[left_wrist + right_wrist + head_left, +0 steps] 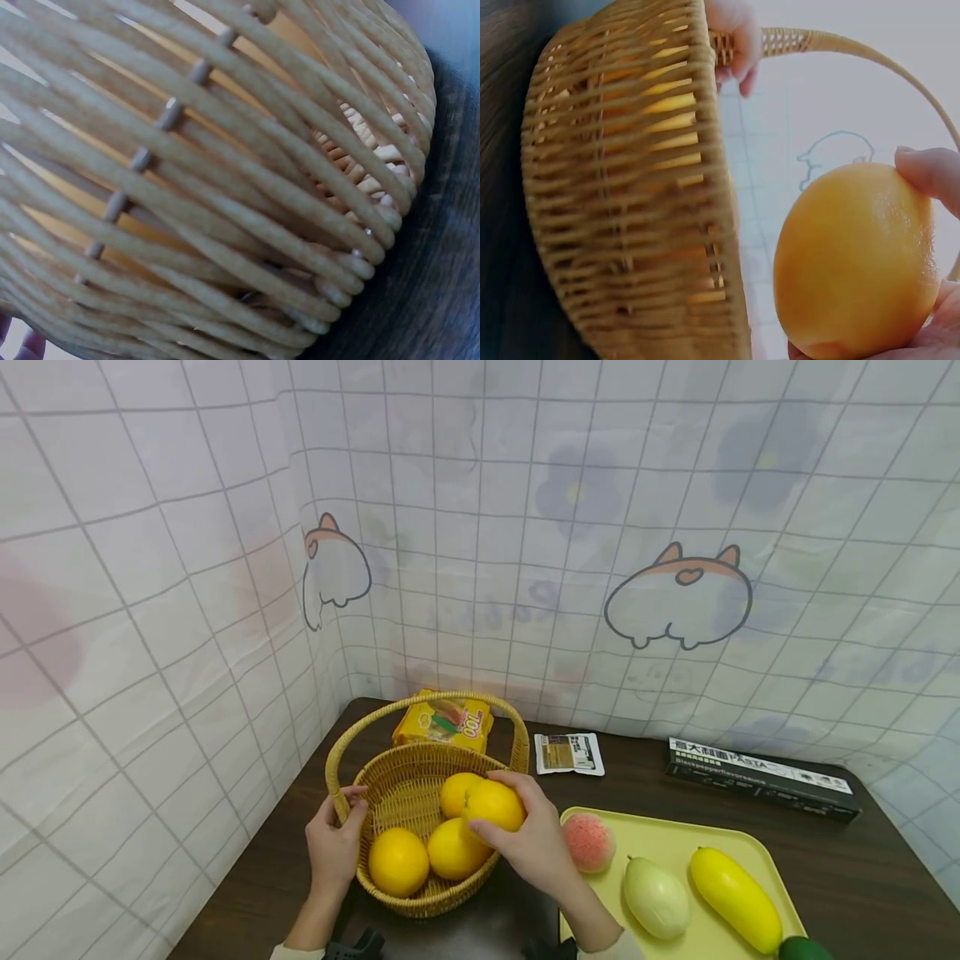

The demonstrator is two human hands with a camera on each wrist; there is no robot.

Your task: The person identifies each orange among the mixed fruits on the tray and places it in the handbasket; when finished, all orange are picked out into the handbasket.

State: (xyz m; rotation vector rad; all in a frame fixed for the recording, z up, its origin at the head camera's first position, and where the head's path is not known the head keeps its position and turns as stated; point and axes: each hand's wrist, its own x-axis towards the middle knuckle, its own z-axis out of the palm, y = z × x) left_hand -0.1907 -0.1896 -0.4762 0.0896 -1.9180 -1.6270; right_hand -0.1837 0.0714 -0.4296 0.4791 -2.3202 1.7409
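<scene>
A wicker basket (427, 906) with a tall arched handle stands on the dark table. My left hand (333, 843) grips the foot of its handle at the left side. My right hand (536, 839) holds a yellow-orange orange (495, 806) over the basket's right rim, with thumb and fingers around it. In the right wrist view this orange (859, 262) appears just beyond the basket's rim. Three more oranges lie inside the basket, one of them the front-left orange (398, 862). The left wrist view is filled by the basket's woven wall (225, 180).
To the right is a yellow tray (667, 831) with a peach (588, 842), a pear (657, 897) and a long yellow fruit (736, 898). Behind stand a yellow snack packet (444, 722), a small flat packet (569, 753) and a black pasta box (761, 783).
</scene>
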